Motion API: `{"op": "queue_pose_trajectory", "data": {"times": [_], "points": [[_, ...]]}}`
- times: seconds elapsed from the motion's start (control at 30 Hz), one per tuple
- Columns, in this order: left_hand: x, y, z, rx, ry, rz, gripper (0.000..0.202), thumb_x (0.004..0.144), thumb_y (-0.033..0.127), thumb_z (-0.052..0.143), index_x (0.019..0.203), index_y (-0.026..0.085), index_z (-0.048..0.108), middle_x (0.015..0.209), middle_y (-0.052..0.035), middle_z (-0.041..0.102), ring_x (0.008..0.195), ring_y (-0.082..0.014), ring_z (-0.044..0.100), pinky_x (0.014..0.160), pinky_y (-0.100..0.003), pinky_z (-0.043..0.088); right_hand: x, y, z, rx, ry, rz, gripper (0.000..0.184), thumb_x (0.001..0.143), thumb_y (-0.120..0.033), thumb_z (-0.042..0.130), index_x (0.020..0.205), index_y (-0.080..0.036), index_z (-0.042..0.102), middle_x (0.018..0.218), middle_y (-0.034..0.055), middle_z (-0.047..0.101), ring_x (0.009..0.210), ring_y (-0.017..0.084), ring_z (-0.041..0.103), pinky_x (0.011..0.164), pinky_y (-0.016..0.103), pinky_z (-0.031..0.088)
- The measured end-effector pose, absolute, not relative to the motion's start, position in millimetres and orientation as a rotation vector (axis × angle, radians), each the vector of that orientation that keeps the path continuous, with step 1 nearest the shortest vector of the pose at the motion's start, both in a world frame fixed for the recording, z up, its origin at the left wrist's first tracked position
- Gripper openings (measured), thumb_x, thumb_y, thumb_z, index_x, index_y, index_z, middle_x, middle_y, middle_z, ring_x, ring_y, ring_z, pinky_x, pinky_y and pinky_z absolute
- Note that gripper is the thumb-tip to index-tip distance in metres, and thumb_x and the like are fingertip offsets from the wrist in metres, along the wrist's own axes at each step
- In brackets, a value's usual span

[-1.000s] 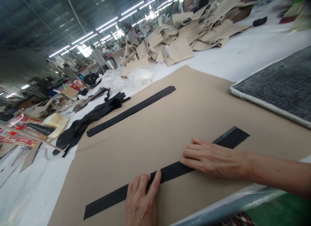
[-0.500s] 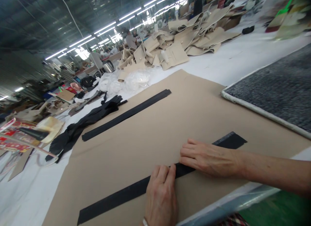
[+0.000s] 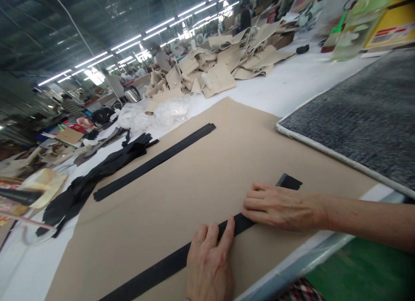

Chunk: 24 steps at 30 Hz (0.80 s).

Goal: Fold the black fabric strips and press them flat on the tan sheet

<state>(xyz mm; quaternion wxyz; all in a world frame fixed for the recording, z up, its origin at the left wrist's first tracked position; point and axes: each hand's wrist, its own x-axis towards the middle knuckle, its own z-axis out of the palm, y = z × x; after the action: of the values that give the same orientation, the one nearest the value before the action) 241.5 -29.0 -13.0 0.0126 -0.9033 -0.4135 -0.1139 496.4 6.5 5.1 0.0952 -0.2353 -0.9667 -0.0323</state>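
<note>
A long black strip (image 3: 168, 264) lies across the near part of a tan cardboard sheet (image 3: 207, 171). My left hand (image 3: 209, 262) rests flat on the strip's middle, fingers stretched out. My right hand (image 3: 280, 206) lies flat on the strip farther right, fingers extended leftward and pressing it down. The strip's right end pokes out beyond that hand. A second black strip (image 3: 155, 160) lies on the far side of the sheet, untouched.
A heap of black fabric pieces (image 3: 94, 175) lies left of the cardboard. A grey mat with white edging (image 3: 363, 115) sits at the right. Beige pieces (image 3: 220, 63) are piled at the back, with crumpled clear plastic (image 3: 155, 113) near them. Other people work in the distance.
My left hand slid right along the near strip, closing up toward my right hand. The view has shifted right, and less of the strip's right end shows.
</note>
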Motion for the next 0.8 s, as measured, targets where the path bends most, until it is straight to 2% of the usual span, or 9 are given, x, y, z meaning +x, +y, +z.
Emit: {"op": "queue_pose_trajectory", "data": {"times": [0.1,0.23,0.4,0.53,0.63,0.8], "points": [[244.2,-27.6,-12.7,-2.781,-1.245,-0.287,0.075,0.073,-0.003,0.046,0.141,0.030,0.044,0.090,-0.0046,0.052,0.081,-0.0221,0.048,0.073,-0.035,0.044,508.9,3.6,6.8,-0.733,-2.860,-0.119,0.024,0.099,-0.011,0.035,0.104,-0.013,0.058,0.086,0.0041,0.054,0.078,0.017,0.046,0.077,0.035,0.032],[244.2,-23.6,-16.8,-2.754,-1.149,-0.292,0.073,0.073,-0.002,0.047,0.139,0.030,0.046,0.089,-0.0049,0.052,0.080,-0.0218,0.049,0.070,-0.034,0.044,524.6,0.3,9.0,-0.764,-2.878,-0.145,0.026,0.099,-0.010,0.032,0.102,-0.013,0.058,0.086,0.0048,0.054,0.078,0.018,0.046,0.078,0.035,0.032],[245.3,-15.7,-24.2,-2.785,-0.974,-0.441,0.060,0.077,-0.005,0.039,0.130,0.020,0.051,0.117,-0.0103,0.055,0.100,-0.0224,0.053,0.081,-0.034,0.047,541.8,-4.1,11.8,-0.786,-2.853,-0.188,0.027,0.099,-0.009,0.031,0.101,-0.013,0.058,0.085,0.0049,0.054,0.078,0.018,0.047,0.079,0.035,0.033],[246.3,-7.6,-25.5,-2.902,-0.820,-0.343,0.052,0.080,-0.004,0.041,0.128,0.012,0.050,0.102,-0.0084,0.061,0.092,-0.0210,0.056,0.080,-0.031,0.049,553.7,-6.9,13.6,-0.798,-2.814,-0.191,0.028,0.100,-0.010,0.030,0.101,-0.013,0.058,0.083,0.0046,0.054,0.077,0.018,0.048,0.079,0.035,0.035],[249.9,-4.7,-21.8,-2.926,-0.752,-0.287,0.057,0.079,-0.004,0.042,0.134,0.009,0.044,0.098,-0.0075,0.061,0.088,-0.0210,0.055,0.080,-0.031,0.050,562.8,-8.5,13.4,-0.828,-2.840,-0.212,0.027,0.099,-0.009,0.031,0.103,-0.013,0.058,0.084,0.0048,0.055,0.078,0.017,0.048,0.081,0.035,0.035],[264.2,-8.4,-13.8,-2.855,-0.819,-0.239,0.072,0.073,-0.005,0.043,0.141,0.017,0.039,0.097,-0.0048,0.060,0.084,-0.0216,0.053,0.076,-0.034,0.048,576.6,-11.9,12.7,-0.848,-2.853,-0.282,0.025,0.099,-0.009,0.032,0.104,-0.012,0.057,0.084,0.0047,0.056,0.078,0.017,0.047,0.083,0.036,0.034]]}}
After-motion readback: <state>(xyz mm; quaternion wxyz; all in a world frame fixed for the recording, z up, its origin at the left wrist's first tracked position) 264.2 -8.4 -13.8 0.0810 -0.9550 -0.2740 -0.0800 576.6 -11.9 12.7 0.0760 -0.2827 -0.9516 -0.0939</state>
